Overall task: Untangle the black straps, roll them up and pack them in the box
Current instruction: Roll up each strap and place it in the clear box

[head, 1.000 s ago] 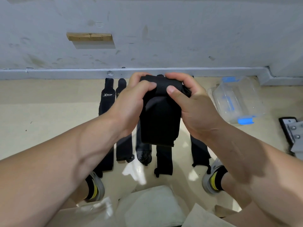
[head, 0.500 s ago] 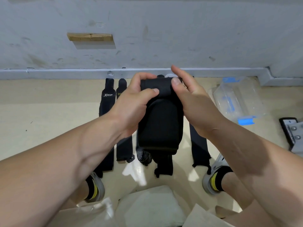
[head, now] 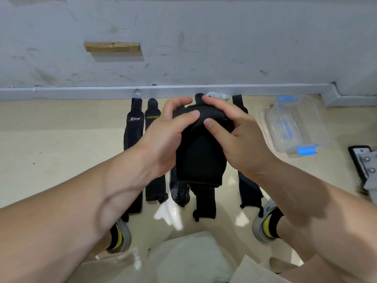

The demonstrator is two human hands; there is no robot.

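I hold a wide black strap in the air at the centre of the head view, its top partly rolled and its tail hanging down. My left hand grips the roll from the left, thumb on the front. From the right, my right hand grips the same roll, thumb on the front. Several other black straps lie straight and side by side on the floor beneath, some partly hidden by my hands. The clear plastic box with blue latches lies on the floor to the right.
A grey wall and baseboard run along the far edge of the beige floor. A black and metal bracket lies at the far right. My two shoes and knees fill the bottom of the view.
The roll at the strap's top has grown thicker and the hanging tail shorter. My right fingers lifted off and came back down onto the roll.
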